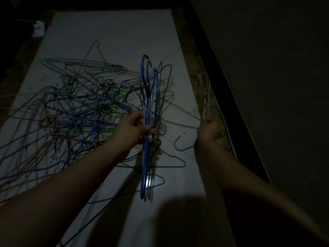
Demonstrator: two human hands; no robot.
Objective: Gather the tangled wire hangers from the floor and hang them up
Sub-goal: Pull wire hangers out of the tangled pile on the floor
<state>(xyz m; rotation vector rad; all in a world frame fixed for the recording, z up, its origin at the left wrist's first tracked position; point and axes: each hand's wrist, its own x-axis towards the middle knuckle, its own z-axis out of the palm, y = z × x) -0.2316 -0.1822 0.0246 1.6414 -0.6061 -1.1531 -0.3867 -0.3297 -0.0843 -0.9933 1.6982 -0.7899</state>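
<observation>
A big tangle of coloured wire hangers [78, 107] lies spread over the pale floor at the left and centre. My left hand [135, 127] grips a bundle of several blue and dark hangers [147, 97], held edge-on and upright above the floor. My right hand [207, 130] is closed on a light blue hanger [179, 145], whose hook curls out to the left of the hand and whose frame [225, 125] runs along the right. A few dark loose hangers [170, 160] lie on the floor beneath my hands.
The room is dim. A dark door or frame edge [231, 104] runs diagonally along the right of the floor, with a plain wall [276, 68] beyond. A rough brownish strip [195, 77] borders the pale tiles. A white crumpled item [38, 28] sits at the far left.
</observation>
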